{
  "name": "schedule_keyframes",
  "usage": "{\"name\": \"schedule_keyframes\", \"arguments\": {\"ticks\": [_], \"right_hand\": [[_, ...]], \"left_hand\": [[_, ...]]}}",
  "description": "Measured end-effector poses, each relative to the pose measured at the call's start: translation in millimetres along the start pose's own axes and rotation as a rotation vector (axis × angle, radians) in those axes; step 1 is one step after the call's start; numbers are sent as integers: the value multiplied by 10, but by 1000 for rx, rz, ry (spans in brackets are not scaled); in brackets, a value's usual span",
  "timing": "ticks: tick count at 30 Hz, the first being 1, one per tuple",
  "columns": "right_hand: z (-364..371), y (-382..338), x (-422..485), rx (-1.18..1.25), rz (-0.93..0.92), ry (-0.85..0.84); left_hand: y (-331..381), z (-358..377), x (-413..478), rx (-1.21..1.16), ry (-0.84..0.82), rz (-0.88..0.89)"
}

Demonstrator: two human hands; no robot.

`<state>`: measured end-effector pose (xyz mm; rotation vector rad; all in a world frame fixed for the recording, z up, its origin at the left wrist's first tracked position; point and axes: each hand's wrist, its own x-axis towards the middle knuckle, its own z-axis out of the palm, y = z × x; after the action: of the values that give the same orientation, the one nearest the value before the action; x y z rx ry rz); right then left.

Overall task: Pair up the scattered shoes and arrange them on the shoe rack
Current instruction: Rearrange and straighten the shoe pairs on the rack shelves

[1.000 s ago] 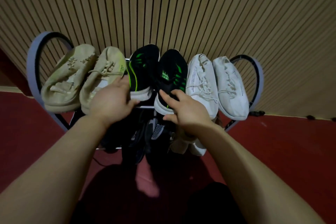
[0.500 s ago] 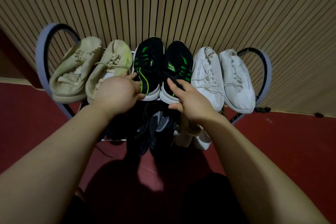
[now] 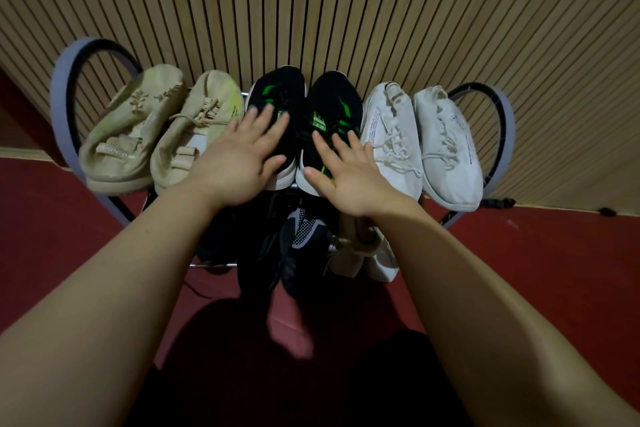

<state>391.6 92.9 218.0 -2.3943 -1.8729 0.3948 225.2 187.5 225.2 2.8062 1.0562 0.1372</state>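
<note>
On the shoe rack, three shoe pairs under flat, spread left hand and right hand.

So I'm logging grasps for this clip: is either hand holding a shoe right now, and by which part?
Nothing is held. The left hand and right hand lie flat, fingers spread, over the black-and-green shoes on the rack's top shelf.
</note>
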Motion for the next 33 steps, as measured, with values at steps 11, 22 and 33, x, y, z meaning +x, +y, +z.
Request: {"name": "schedule_keyframes", "arguments": {"ticks": [11, 22, 33], "right_hand": [[19, 22, 55, -49, -10, -70], [-42, -28, 13, -65, 16, -142], [-98, 54, -227, 26, 219, 82]], "left_hand": [[110, -25, 169, 157, -310, -109], [170, -55, 199, 110, -426, -178], [314, -15, 310, -227, -185, -72]]}}
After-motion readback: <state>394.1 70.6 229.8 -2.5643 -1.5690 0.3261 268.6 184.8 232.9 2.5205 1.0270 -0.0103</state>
